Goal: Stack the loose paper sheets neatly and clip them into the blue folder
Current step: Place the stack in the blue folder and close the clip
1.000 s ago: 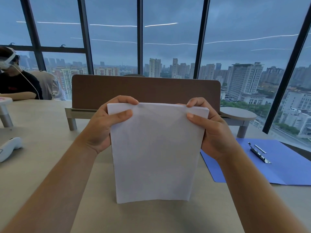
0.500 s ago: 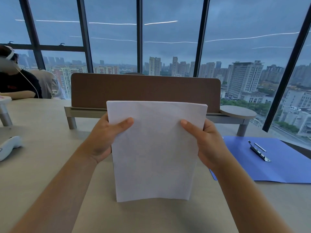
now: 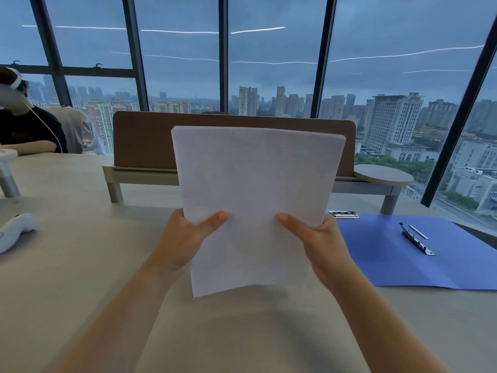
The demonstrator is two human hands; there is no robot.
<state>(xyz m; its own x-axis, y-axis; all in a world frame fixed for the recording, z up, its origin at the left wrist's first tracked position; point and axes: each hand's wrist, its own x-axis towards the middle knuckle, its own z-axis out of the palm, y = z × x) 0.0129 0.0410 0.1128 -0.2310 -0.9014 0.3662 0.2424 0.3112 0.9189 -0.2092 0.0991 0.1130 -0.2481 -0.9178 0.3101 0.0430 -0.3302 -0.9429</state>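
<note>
A stack of white paper sheets (image 3: 255,200) is held upright above the table (image 3: 80,265), gripped at its sides by the left hand (image 3: 185,238) and right hand (image 3: 320,240); the open blue folder (image 3: 403,254) is laid flat to the right, its metal clip (image 3: 416,238) exposed

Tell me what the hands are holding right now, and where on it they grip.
Both hands hold the paper stack upright: left hand and right hand pinch its side edges in the lower half, thumbs on the front.
</note>
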